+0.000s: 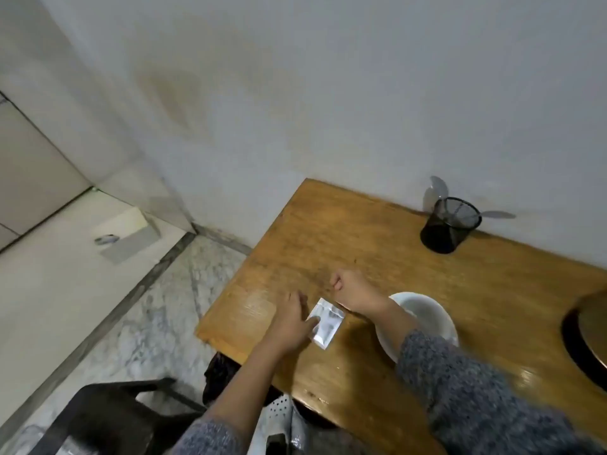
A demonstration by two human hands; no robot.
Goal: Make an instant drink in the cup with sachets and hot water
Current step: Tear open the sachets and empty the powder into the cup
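Here, nearest to me, the grey sleeves run up onto the bench [377, 244], and I take the white cup [427, 318] as my landmark. It sits close to the near edge, with my right forearm crossing over its left rim, so part of the bowl is hidden; I cannot tell whether anything is in it yet.

Just left of the cup lies the silver sachet [325, 323], flat on the wood and seemingly unopened. My left hand [290, 323] is open, palm down, with a fingertip [313, 321] resting on the sachet's left edge; it pins the sachet and does not grip it. Beyond the sachet and up-left of the cup, my right hand [353, 290] is curled into a loose fist. I see nothing held in it, though the inside of the fist is hidden.

Step in hand, as I judge it: pick up the sachet and tear it. To do this well I would pinch one short end, lift it clear of the wood, shake the powder down, then tear across the top directly over the cup, not over the bench.

Far right of the cup, a dark round vessel [588, 336] is cut by the frame edge. Behind the cup, against the wall, a black mesh holder [450, 226] carries spoons [435, 193].
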